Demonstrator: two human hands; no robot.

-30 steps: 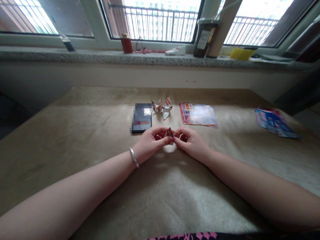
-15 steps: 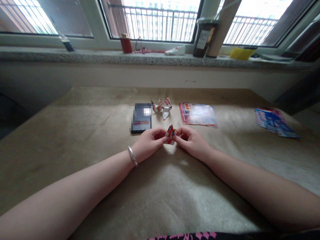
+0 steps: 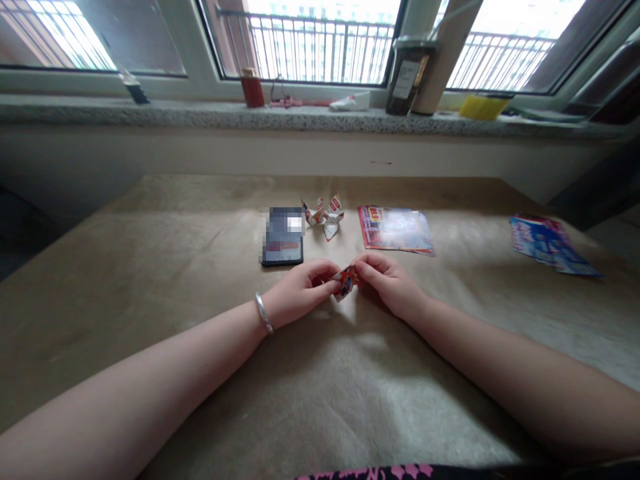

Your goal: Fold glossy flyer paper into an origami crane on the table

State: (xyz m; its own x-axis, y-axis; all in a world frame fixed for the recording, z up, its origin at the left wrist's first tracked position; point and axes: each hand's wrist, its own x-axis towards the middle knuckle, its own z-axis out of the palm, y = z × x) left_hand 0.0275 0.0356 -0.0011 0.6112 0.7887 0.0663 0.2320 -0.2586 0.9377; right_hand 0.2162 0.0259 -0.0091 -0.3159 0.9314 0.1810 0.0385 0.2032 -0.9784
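Observation:
A small piece of folded printed paper, red, white and blue, is held between both hands just above the table. My left hand, with a silver bangle on its wrist, pinches the paper's left side between thumb and fingers. On the other side, my right hand grips the upper right corner with thumb and forefinger. Beyond the hands lie two folded paper shapes with pointed tips. Left of these is a dark phone, its screen partly blurred out.
A stack of printed flyers lies right of the folded shapes; more blue flyers are fanned at the table's right. Behind the table, a stone windowsill carries a red container, a dark jar and a yellow item.
The folded paper has tilted, its peak swinging from upright toward the right. My right hand has shifted slightly up and right, to the paper's upper corner; the left keeps its pinch.

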